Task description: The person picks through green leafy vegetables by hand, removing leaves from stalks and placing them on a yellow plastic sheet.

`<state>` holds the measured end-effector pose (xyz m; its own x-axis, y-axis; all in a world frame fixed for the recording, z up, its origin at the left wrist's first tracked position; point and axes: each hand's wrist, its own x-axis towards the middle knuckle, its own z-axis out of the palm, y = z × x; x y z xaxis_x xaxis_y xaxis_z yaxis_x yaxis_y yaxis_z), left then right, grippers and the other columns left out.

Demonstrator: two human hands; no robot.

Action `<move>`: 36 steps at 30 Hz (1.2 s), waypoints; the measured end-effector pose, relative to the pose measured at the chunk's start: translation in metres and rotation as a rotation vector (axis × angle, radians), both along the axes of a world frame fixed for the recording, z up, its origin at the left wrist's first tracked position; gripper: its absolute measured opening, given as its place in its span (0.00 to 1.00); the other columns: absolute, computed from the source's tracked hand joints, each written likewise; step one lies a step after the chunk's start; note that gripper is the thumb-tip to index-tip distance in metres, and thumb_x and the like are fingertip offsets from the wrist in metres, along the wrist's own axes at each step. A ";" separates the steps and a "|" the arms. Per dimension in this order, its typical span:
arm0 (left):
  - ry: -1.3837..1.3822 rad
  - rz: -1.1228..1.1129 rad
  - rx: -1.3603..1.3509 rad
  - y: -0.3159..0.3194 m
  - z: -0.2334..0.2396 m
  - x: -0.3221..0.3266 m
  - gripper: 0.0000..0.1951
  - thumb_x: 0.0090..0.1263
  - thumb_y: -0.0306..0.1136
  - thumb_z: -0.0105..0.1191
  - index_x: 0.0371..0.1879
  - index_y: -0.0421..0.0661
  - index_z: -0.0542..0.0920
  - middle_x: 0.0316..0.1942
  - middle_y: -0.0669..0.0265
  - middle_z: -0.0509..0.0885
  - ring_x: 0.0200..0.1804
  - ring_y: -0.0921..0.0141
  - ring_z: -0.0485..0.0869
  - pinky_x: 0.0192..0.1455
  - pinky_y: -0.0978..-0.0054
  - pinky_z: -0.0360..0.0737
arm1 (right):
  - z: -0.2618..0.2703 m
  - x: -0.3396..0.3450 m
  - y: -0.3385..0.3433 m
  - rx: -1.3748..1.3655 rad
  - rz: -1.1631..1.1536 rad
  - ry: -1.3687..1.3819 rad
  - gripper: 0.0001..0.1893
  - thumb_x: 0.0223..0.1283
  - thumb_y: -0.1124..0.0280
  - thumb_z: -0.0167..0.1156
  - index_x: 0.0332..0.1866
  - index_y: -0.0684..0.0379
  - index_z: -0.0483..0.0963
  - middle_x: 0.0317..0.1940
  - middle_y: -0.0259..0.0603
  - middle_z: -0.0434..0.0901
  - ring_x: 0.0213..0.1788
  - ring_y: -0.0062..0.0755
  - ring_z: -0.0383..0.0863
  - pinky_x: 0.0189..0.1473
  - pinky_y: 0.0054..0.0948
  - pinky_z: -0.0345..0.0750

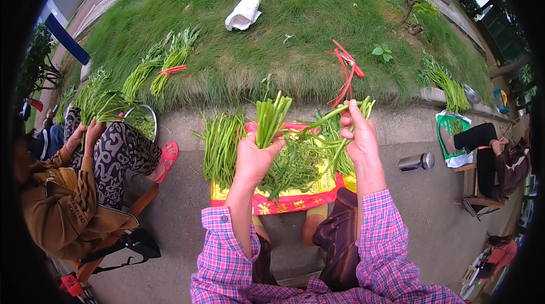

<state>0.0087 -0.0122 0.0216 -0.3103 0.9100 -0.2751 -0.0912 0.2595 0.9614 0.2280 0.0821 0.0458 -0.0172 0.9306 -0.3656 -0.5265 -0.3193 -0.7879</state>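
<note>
My left hand (257, 157) grips an upright bunch of thick green vegetable stems (271, 120), their cut ends pointing up. A few leafy stems (338, 144) are pinched between the thumb and fingers of my right hand (359, 133). Below both hands, a red and yellow printed sack (294, 206) lies on the pavement with a heap of loose green leaves (294, 165) on it. A row of long green stems (222, 148) rests at the sack's left side, and more greens lie partly hidden behind my right hand. Red plastic ties (347, 67) lie on the grass edge beyond.
At left sits a person (64, 210) holding greens, near a metal bowl (154, 120). Tied greens (174, 63) and a white sack (245, 12) lie on the grass. A steel flask (416, 161) lies on the pavement at right, before another seated person (506, 163).
</note>
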 end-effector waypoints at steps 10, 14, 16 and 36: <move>0.079 -0.188 0.106 0.001 0.002 0.011 0.15 0.61 0.26 0.67 0.48 0.41 0.85 0.39 0.68 0.88 0.40 0.79 0.83 0.45 0.77 0.79 | 0.015 -0.025 -0.015 0.020 0.153 -0.027 0.13 0.65 0.59 0.65 0.42 0.59 0.78 0.32 0.30 0.77 0.26 0.11 0.69 0.20 0.13 0.58; 0.052 -0.254 -0.015 -0.001 0.012 0.011 0.14 0.61 0.27 0.68 0.46 0.41 0.85 0.34 0.72 0.86 0.28 0.82 0.76 0.29 0.82 0.74 | 0.012 -0.023 -0.011 0.042 0.143 -0.058 0.13 0.65 0.60 0.65 0.42 0.59 0.78 0.31 0.30 0.78 0.26 0.11 0.69 0.20 0.13 0.59; -0.028 -0.278 -0.047 0.000 0.013 0.009 0.13 0.61 0.28 0.69 0.43 0.39 0.84 0.31 0.70 0.84 0.23 0.80 0.75 0.24 0.82 0.72 | 0.010 -0.022 -0.008 0.059 0.136 -0.082 0.13 0.64 0.60 0.65 0.41 0.59 0.78 0.31 0.31 0.78 0.26 0.12 0.69 0.20 0.13 0.59; -0.214 -0.014 -0.041 0.003 0.006 0.009 0.05 0.61 0.27 0.59 0.34 0.40 0.83 0.26 0.66 0.85 0.19 0.79 0.75 0.23 0.81 0.71 | 0.003 -0.020 -0.004 0.083 0.033 -0.050 0.12 0.67 0.60 0.62 0.42 0.59 0.77 0.31 0.28 0.76 0.27 0.11 0.67 0.21 0.14 0.61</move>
<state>0.0182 -0.0089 0.0279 -0.2286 0.9005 -0.3699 -0.2880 0.3004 0.9093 0.2080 0.0784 0.0489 -0.0319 0.9570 -0.2885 -0.4762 -0.2683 -0.8374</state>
